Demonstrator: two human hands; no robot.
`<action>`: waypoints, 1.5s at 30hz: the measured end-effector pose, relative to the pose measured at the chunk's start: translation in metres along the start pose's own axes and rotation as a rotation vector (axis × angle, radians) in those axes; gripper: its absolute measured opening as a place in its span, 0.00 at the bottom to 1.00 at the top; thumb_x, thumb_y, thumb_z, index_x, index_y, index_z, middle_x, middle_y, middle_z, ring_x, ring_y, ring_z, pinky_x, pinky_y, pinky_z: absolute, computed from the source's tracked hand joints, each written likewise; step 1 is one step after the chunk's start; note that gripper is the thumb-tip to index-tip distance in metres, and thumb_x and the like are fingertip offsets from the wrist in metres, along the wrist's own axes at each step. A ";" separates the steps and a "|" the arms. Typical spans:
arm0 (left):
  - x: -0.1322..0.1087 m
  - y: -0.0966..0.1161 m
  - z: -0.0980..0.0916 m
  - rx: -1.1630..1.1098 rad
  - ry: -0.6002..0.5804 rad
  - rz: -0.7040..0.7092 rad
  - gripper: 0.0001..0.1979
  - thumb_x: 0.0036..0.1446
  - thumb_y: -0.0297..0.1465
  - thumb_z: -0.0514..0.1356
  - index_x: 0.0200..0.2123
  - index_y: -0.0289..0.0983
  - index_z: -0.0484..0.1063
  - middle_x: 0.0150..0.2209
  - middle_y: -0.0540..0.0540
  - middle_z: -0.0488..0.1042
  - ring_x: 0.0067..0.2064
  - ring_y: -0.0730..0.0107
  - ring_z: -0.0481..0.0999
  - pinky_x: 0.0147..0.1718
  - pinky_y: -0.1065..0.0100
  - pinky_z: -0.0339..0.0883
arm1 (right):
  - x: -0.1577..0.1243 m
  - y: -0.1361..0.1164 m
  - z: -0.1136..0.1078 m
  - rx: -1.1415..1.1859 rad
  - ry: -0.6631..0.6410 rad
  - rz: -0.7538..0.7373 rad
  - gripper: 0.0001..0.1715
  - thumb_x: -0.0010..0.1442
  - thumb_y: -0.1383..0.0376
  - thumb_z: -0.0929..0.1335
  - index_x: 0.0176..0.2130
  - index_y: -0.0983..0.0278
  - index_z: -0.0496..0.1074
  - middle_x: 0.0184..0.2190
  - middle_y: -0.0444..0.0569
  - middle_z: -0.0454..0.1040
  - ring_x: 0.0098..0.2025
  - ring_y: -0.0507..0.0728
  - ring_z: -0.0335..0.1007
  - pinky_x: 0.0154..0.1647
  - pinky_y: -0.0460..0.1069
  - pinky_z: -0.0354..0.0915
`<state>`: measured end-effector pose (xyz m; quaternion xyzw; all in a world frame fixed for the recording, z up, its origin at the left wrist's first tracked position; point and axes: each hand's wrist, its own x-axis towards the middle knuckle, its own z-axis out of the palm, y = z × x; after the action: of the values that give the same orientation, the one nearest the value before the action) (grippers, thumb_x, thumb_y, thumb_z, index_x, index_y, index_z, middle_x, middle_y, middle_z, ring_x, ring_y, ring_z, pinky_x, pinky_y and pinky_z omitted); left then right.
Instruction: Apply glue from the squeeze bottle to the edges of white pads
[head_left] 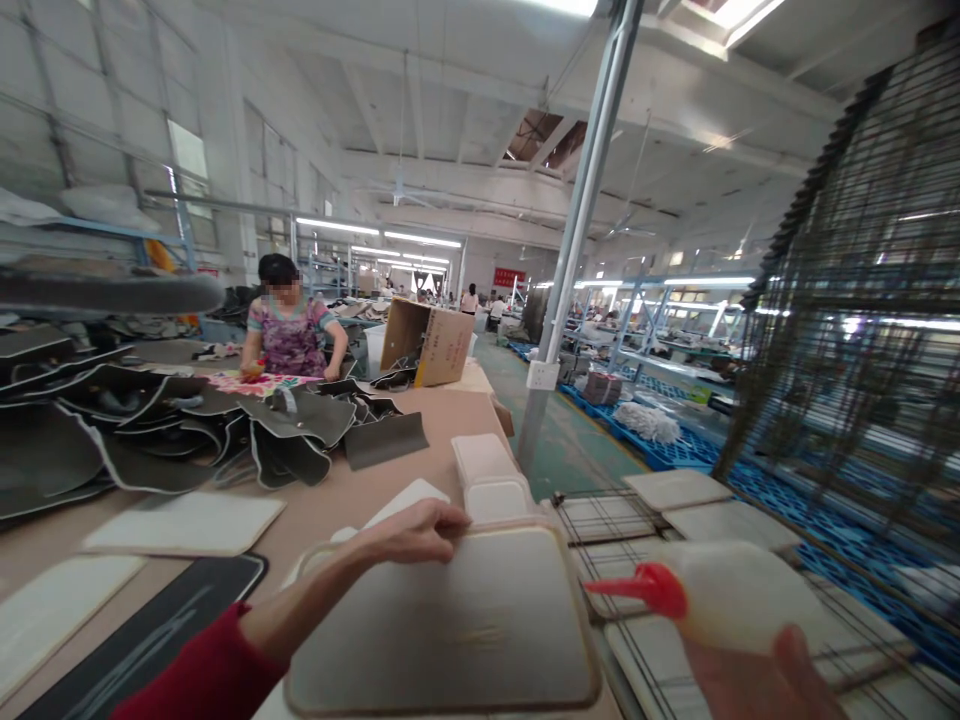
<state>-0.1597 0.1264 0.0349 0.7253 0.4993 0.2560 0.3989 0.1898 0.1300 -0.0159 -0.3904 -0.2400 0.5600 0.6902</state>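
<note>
My left hand (420,532) reaches in from a red sleeve, its fingers pressed together on the far edge of a pale grey rounded panel (442,620). A yellowish line runs along the panel's border, with a small smear near its middle. In my right hand (765,680) is a squeeze bottle (750,595), lying on its side with its red nozzle (630,588) pointing left, just off the panel's right edge. Pale liquid shows inside the bottle. Beside my left forearm lies a black panel (142,640) with a white streak across it.
Pale panels (187,522) lie on the tan table (450,410); more rest on a wire rack (652,640) at right. Dark grey pieces (285,430) are heaped at left. Beyond them a co-worker (289,330) handles floral fabric. A cardboard box (442,345) and a metal post (574,230) stand ahead.
</note>
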 end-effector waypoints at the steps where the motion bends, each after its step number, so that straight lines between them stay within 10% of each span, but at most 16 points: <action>1: -0.001 0.008 -0.003 0.013 -0.057 0.005 0.08 0.34 0.23 0.53 0.22 0.37 0.69 0.19 0.55 0.56 0.24 0.75 0.54 0.22 0.70 0.43 | 0.000 -0.012 0.013 0.023 0.017 -0.089 0.32 0.47 0.47 0.70 0.50 0.55 0.71 0.47 0.54 0.73 0.52 0.71 0.64 0.52 0.70 0.59; 9: 0.007 0.074 -0.019 0.139 -0.415 -0.005 0.20 0.34 0.21 0.56 0.33 0.37 0.80 0.19 0.55 0.66 0.23 0.71 0.61 0.23 0.71 0.51 | 0.025 -0.063 0.080 -0.084 -0.473 -0.026 0.37 0.31 0.56 0.75 0.42 0.66 0.73 0.50 0.65 0.68 0.53 0.72 0.62 0.47 0.68 0.57; 16: 0.013 0.089 -0.016 0.195 -0.501 0.027 0.20 0.34 0.19 0.57 0.32 0.36 0.80 0.20 0.55 0.69 0.24 0.72 0.64 0.22 0.74 0.56 | 0.031 -0.068 0.106 -0.196 -0.631 0.119 0.40 0.21 0.58 0.74 0.38 0.71 0.73 0.40 0.61 0.73 0.44 0.69 0.68 0.42 0.66 0.59; 45: 0.011 0.091 -0.023 0.159 -0.553 -0.125 0.09 0.34 0.24 0.53 0.24 0.35 0.69 0.18 0.57 0.58 0.23 0.77 0.57 0.20 0.76 0.49 | 0.050 -0.068 0.075 -0.237 -0.863 0.028 0.41 0.32 0.51 0.77 0.46 0.63 0.74 0.42 0.64 0.73 0.42 0.73 0.71 0.41 0.71 0.60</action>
<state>-0.1264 0.1272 0.1237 0.7642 0.4340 -0.0161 0.4769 0.1846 0.1938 0.0776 -0.2006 -0.5630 0.6496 0.4698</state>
